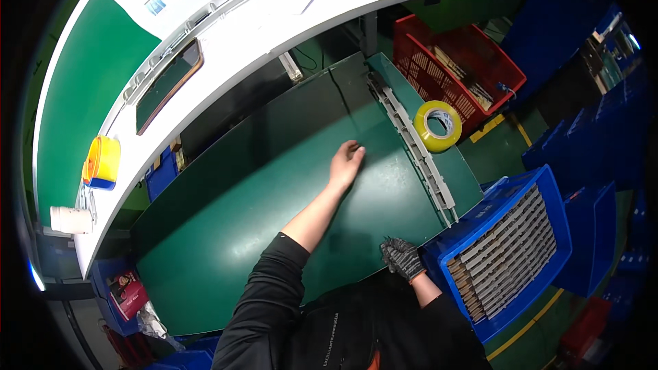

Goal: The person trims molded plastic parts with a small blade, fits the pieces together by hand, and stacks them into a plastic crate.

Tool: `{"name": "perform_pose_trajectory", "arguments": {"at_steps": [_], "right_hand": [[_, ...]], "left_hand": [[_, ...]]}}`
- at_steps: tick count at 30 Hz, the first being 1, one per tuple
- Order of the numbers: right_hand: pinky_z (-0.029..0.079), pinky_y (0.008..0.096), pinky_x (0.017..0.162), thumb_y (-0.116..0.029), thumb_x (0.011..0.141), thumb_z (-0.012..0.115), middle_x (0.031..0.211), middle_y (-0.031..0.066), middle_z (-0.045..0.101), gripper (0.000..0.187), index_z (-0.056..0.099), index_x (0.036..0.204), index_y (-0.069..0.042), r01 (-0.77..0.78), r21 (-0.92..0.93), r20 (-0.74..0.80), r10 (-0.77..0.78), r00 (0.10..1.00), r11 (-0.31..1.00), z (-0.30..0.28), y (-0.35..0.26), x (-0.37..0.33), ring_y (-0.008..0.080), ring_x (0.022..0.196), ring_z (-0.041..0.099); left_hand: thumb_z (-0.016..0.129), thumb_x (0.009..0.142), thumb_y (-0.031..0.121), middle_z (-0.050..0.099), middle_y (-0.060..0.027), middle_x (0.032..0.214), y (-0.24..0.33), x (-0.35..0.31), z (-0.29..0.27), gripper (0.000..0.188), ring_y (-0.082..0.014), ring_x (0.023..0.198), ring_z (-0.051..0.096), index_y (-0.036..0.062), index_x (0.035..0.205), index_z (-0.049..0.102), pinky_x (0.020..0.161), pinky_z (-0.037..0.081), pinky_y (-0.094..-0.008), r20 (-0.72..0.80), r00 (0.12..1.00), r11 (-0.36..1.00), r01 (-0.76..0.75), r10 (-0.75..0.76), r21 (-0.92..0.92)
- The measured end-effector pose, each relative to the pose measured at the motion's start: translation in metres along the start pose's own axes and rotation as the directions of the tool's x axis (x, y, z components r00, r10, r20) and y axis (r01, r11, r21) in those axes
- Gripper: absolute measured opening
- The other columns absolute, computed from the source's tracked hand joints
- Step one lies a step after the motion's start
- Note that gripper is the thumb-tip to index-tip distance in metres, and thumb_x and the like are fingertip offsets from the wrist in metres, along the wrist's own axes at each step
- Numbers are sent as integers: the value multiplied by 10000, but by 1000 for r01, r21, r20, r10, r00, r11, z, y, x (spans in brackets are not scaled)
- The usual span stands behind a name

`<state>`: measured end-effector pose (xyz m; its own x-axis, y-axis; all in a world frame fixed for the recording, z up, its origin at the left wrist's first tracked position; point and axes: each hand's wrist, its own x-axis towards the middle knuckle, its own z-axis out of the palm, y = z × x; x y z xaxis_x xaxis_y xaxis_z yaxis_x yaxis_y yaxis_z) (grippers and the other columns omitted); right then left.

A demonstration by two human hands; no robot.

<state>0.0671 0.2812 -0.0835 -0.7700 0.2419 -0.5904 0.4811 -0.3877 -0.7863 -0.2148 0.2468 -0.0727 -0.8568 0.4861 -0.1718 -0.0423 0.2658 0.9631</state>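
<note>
My bare left hand [346,163] is over the middle of the green tabletop [274,192], thumb a little apart from the loosely bent fingers. Nothing shows in it. My right hand [403,258], in a dark grey knitted glove, is at the table's near edge. Its fingers bend downward, their tips partly hidden, so what they hold, if anything, does not show. To the right of both hands, a long grey slotted strip [415,147] lies lengthwise on the table, touched by neither. Just beyond it is a roll of yellow tape [418,123].
Beside my right hand stands a blue crate [483,329] with rows of grey strips. A red basket [439,79] is at the far right. A white shelf [274,27] curves along the far side, bearing a dark tablet-like device [169,85] and a yellow container [103,157].
</note>
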Motion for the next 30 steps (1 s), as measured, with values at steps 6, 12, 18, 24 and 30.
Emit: {"name": "perform_pose_trajectory", "arguments": {"at_steps": [6,12,18,24,30], "right_hand": [[350,226,344,-136,849,543,582,42,557,98,591,843,-51,-7,118,-8,8,1000,993,-1,2,-2,101,383,452],[306,229,289,-157,863,523,538,56,541,121,582,847,-53,59,36,-108,-55,993,998,1,7,5,112,316,413],[300,223,289,-191,840,559,535,60,533,135,584,855,-58,25,59,-111,-19,994,998,6,-1,-1,108,318,408],[330,223,324,-143,848,547,571,56,548,91,584,832,-62,114,207,-237,-64,969,972,5,14,-4,113,380,450],[364,216,362,-87,857,517,617,39,561,77,579,827,-52,233,310,-414,-90,906,922,-16,22,-37,112,428,477]], "left_hand": [[555,785,140,465,-114,1210,-26,-35,-141,290,-275,1123,426,60,1063,545,931,361,-354,-399,782,677,-40,479,734],[535,791,138,441,-86,1247,-62,-102,-243,343,-263,1185,374,95,1132,528,979,302,-388,-480,744,494,232,465,838],[487,758,60,475,-95,1211,-74,-154,-250,370,-267,1165,393,80,1124,542,982,294,-411,-366,866,437,199,341,877],[472,786,97,435,-73,1273,-98,-152,-225,397,-254,1216,350,92,1183,496,1012,257,-437,-237,914,394,95,328,914],[478,822,174,384,-78,1322,-64,-153,-138,412,-263,1237,325,80,1222,453,1011,246,-458,136,934,320,-246,331,915]]}}
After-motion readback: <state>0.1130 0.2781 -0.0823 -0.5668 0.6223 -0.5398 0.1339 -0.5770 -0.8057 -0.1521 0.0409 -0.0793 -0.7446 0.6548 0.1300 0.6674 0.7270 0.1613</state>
